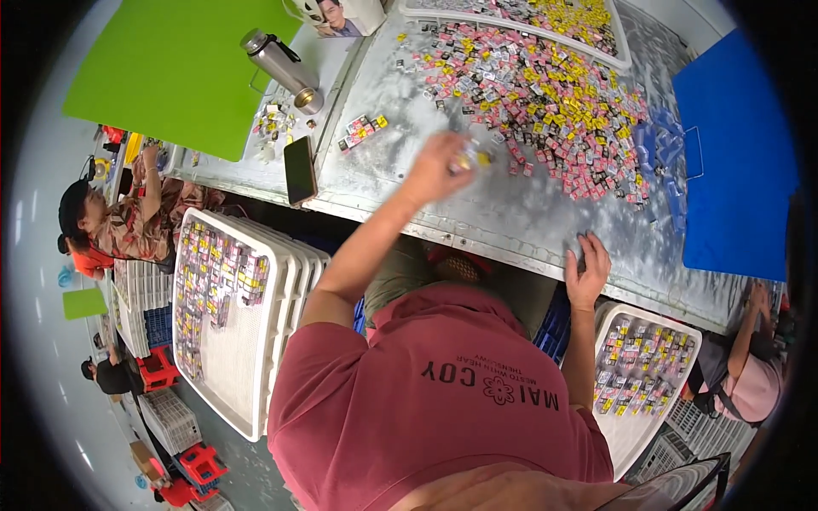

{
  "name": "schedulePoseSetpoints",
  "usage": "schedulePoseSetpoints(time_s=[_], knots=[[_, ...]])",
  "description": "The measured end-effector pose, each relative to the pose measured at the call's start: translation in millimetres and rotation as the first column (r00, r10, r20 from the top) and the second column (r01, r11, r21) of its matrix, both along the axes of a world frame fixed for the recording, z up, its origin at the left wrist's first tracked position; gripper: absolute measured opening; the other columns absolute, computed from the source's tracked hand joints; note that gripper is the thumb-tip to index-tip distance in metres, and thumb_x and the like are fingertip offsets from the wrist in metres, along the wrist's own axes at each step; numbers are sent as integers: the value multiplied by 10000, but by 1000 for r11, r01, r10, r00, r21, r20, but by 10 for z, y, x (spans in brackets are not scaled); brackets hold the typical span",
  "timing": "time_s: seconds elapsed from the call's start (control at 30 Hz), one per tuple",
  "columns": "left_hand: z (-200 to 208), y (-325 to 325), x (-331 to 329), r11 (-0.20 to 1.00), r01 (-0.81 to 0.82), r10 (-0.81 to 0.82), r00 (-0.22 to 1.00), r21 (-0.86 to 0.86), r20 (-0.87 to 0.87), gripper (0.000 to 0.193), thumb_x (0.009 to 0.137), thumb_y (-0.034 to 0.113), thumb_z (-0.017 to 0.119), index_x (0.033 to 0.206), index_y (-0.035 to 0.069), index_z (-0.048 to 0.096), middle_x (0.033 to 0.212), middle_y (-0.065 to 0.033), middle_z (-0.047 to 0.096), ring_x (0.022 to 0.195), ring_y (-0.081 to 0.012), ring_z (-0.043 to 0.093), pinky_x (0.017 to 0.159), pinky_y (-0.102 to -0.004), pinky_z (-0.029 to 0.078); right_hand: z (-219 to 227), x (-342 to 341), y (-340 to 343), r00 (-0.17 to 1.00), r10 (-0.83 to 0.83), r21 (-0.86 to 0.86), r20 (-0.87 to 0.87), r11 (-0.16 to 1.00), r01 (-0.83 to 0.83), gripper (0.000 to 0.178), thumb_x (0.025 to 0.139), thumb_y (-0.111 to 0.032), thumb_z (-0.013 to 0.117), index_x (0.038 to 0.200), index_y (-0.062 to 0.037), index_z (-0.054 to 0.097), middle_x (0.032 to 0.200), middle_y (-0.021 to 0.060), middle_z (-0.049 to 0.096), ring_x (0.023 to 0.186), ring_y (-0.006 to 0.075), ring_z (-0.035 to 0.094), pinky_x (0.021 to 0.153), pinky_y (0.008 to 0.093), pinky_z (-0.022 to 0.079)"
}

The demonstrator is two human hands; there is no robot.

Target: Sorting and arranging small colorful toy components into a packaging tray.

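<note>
Over the metal table my left hand [436,168] is smeared by motion. Its fingers close around small yellow-and-clear pieces [473,157], too blurred to name. To its right spreads a large heap of small block-like pieces [545,102] in pink, yellow, black and white. My right hand [587,271] rests on the near edge of the table, fingers spread, holding nothing. A short row of the same pieces [362,132] lies to the left of my left hand.
A phone [300,171] and a steel flask [283,70] stand at the left. White trays with rows of pieces flank me, one stacked at left [230,358], one at right [626,430]. A white tray [511,25] lies beyond the heap; a blue board [737,162] is at right. Other people work nearby.
</note>
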State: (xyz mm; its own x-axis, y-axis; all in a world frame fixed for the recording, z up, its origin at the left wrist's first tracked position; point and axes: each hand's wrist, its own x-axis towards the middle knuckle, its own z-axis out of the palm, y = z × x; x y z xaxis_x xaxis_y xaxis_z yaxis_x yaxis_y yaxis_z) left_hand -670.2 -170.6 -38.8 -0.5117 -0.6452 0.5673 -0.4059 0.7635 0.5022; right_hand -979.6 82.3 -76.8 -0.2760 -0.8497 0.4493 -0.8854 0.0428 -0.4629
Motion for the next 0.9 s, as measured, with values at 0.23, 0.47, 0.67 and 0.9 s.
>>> schedulePoseSetpoints(time_s=[0.23,0.47,0.67,0.9], knots=[[9,-713,1405,921,-388,386,920,21,65,559,788,219,819,1286,25,657,1125,-167,660,868,-291,666,829,-386,557,0,4,-52,1000,-3,2,-22,1000,3,342,866,-196,735,1183,-69,712,1306,132,645,1196,334,591,1054,431,415],[-233,-844,1640,930,-360,330,906,72,266,563,837,295,810,1302,19,654,1271,-203,620,971,-303,669,848,-376,557,74,-27,23,999,-30,9,-45,999,31,319,849,-187,754,1142,-62,720,1280,126,654,1173,333,595,1036,433,426],[-283,-970,1809,953,-249,187,931,171,314,653,830,224,821,1405,45,569,1364,-229,573,1230,-391,570,1016,-436,500,-21,-186,-130,989,-36,-107,142,993,52,316,846,-158,792,1134,-47,724,1230,154,672,1160,343,617,988,414,475],[-193,-825,1645,920,-391,365,867,11,339,618,838,152,789,1399,17,567,1415,-236,550,1247,-369,572,1064,-427,465,45,-1526,-404,775,-587,-148,-235,809,569,398,908,-303,677,1241,-86,664,1322,142,628,1196,379,574,987,531,445]])
